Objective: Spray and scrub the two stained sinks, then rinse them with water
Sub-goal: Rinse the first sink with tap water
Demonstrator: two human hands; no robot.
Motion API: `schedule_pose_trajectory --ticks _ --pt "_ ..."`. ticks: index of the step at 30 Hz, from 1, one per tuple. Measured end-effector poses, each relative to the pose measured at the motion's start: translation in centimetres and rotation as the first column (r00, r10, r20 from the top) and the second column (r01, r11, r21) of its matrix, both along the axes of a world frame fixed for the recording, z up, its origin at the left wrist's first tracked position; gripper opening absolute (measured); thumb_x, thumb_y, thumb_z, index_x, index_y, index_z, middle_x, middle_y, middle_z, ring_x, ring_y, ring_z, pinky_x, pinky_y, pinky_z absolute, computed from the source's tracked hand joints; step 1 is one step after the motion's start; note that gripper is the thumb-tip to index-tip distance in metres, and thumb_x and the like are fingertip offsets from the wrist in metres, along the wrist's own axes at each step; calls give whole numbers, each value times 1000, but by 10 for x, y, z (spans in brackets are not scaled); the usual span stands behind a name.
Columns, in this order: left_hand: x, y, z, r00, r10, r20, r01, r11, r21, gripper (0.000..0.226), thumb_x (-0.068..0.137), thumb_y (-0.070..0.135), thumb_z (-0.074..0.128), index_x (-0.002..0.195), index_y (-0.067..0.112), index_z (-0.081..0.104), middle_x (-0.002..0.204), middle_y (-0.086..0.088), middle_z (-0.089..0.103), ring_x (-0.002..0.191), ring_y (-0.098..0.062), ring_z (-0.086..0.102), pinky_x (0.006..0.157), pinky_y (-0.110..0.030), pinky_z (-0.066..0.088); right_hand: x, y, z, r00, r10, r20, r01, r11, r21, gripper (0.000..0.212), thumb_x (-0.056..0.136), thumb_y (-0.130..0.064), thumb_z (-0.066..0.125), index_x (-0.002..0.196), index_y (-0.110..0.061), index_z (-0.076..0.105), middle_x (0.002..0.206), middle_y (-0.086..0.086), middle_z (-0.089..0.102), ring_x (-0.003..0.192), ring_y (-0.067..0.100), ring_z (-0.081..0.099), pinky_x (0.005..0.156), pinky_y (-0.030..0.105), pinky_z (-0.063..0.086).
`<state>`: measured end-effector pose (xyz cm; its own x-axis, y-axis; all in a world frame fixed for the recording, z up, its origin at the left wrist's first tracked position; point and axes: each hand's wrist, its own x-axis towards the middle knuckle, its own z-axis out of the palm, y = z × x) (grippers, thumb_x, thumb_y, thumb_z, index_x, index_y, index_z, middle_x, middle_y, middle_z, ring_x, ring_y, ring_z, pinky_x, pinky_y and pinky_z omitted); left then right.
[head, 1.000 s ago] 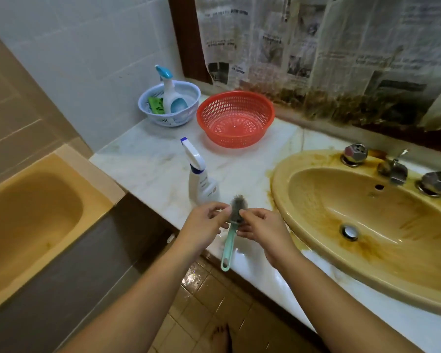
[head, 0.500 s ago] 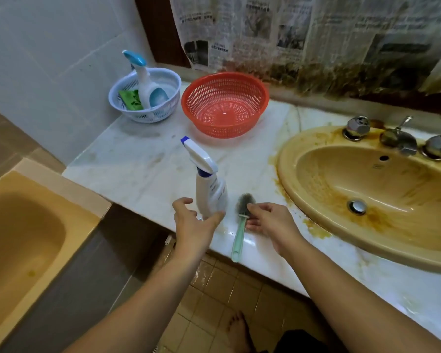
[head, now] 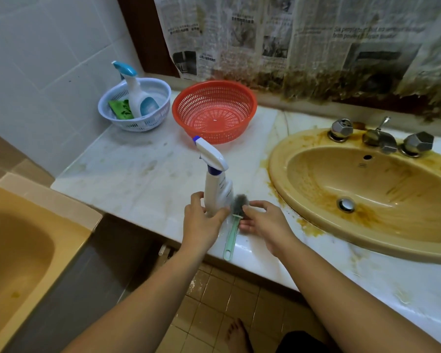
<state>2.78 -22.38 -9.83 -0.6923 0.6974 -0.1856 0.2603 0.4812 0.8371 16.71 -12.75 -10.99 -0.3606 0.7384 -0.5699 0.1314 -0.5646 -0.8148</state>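
Grip change first: my left hand, spread and reaching half a sec ago, now wraps the spray bottle low on its body, thumb on one side, fingers on the other. Bottle stands upright on the counter near the front edge, nozzle pointing back-left, away from the sink. The brush, held up in both hands a sec ago, now lies flat just right of the bottle, bristles about touching it, handle end at the counter's front edge. My right hand sits at the brush neck w/ fingers loosely curled; can't tell if it pinches or only rests.

My read: scrubbing tool parked, spray step starting. Brown stains cover the sink bowl and rim, so no cleaning done there yet.

Around: a 2nd yellow basin sits low at left, prob. the other sink. A red basket and a pale basket stand at the back of the counter; the pale one holds another spray bottle and a green sponge. Taps sit behind the sink.

Obstacles: nothing lies btwn bottle and sink, but the nozzle needs turning, and the brush could get knocked off the edge.
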Motion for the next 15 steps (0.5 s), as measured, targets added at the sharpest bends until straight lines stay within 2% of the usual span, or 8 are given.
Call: schedule_pose_trajectory --ticks 2,6,10,12,15 --pt "3 4 3 1000 -2 12 2 1000 6 69 83 45 79 137 24 42 119 -4 54 95 -9 61 78 -33 55 1 1 1 1000 -4 -6 4 1000 8 26 98 -19 70 121 -13 61 85 18 77 71 26 74 79 46 65" --pt "6 10 5 1000 -19 6 19 1000 0 70 83 44 80 139 21 43 119 -4 55 92 -4 59 68 -23 48 3 2 0 1000 3 -1 -3 1000 9 30 99 -18 67 128 -13 59 84 15 78 76 27 76 79 45 65" --pt "10 5 8 1000 23 11 -22 1000 -18 78 82 49 80 141 22 38 119 -2 50 98 -14 58 77 -27 48 8 -1 -3 1000 25 9 -25 999 31 39 100 -18 66 137 -14 55 88 14 78 88 32 77 82 44 64" --pt "16 -2 9 997 72 28 -72 997 -3 72 81 52 81 132 24 38 114 -1 49 99 -16 57 80 -29 47 12 -2 -3 998 50 38 -53 997 64 43 100 -21 66 141 -14 54 93 12 77 90 31 76 84 44 64" --pt "27 -17 9 994 108 -18 -108 994 13 44 86 46 77 108 23 47 100 0 54 92 -16 58 75 -32 49 19 -4 -4 994 84 72 -92 988 121 46 101 -23 65 145 -16 52 107 8 70 91 26 75 86 40 63"
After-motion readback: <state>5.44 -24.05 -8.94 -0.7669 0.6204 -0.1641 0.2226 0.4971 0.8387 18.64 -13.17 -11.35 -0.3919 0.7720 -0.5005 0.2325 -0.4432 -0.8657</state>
